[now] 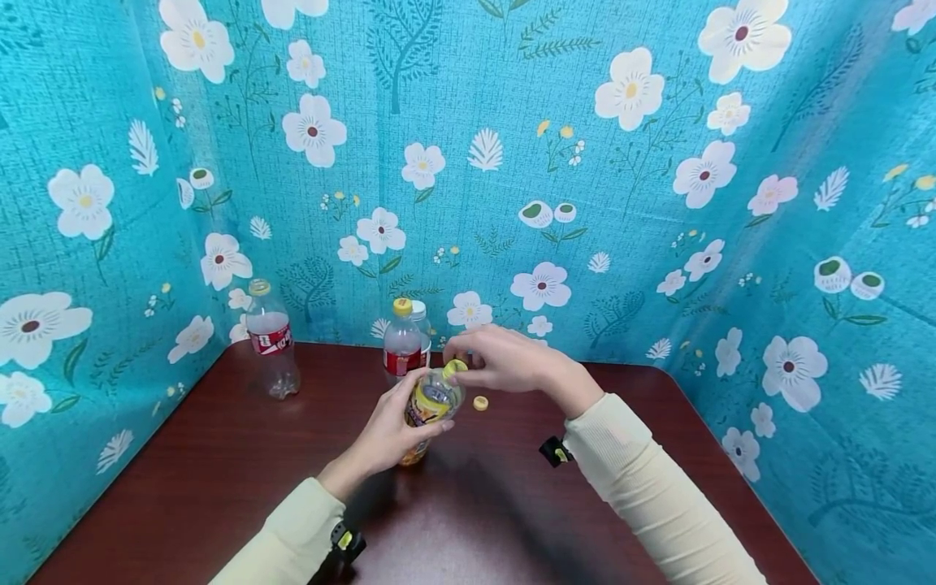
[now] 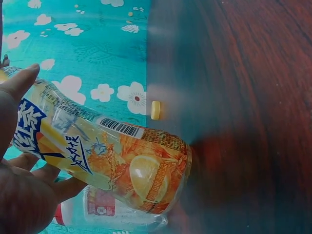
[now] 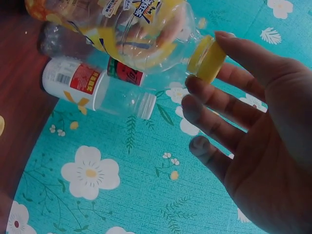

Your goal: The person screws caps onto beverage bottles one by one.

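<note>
Clear plastic bottle (image 1: 427, 405), tilted; yellow-orange label (image 2: 105, 151); yellow cap (image 3: 212, 61) at mouth.

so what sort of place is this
Probably an indoor tabletop work spot, screened off; what lies beyond is hidden. Blue floral cloth hangs behind and on both sides of a dark reddish-brown table, where a yellow-labelled bottle is being handled.
</note>
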The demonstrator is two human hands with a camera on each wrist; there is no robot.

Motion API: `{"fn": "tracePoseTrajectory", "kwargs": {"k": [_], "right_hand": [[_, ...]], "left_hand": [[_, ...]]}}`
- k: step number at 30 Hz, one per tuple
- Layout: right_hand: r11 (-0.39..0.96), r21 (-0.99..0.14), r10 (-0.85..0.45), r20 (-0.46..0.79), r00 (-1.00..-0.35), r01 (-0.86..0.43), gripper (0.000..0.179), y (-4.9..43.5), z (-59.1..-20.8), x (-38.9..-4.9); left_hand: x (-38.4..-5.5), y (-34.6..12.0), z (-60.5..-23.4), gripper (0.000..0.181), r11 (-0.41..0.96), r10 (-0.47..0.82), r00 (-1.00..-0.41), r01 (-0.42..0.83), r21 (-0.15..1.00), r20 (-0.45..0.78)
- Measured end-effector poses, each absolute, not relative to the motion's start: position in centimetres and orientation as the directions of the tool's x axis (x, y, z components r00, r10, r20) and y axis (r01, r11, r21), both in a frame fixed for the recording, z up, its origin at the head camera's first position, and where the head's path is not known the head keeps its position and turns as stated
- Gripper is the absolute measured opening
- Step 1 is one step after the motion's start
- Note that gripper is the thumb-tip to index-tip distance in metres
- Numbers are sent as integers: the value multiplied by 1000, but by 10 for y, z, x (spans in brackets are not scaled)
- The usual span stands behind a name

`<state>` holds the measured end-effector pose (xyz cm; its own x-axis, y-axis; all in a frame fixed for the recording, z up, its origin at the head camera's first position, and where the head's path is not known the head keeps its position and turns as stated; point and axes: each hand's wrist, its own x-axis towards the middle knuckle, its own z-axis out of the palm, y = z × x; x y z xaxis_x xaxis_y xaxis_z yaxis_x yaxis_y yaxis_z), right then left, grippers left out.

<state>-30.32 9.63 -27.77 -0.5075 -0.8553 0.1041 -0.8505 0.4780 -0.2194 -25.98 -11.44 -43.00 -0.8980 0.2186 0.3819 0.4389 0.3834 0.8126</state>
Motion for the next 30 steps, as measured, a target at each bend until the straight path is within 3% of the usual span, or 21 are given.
{"fn": "tracePoseTrajectory", "kwargs": {"k": [8,15,20,30], "right_hand": [[572,-183,-780,180,-600,-799,20,94,-284,-299],[522,-257,-781,240,-577,-814,21,101,-283,-297],[539,-296,-765,218,-606,-788,24,112,-288,-300],[605,-282,-730,177,-660,-745,13,132,-327,-320]], "left_hand": [[-254,-119,-428,77,395,195,-895,446,803,401],[-249,-137,-422,76,409,134,-865,493,768,483],[-245,-162,-411,76,444,60,-852,490,750,521],[-261,-206,-392,82,443,-72,-918,321,837,391]]}}
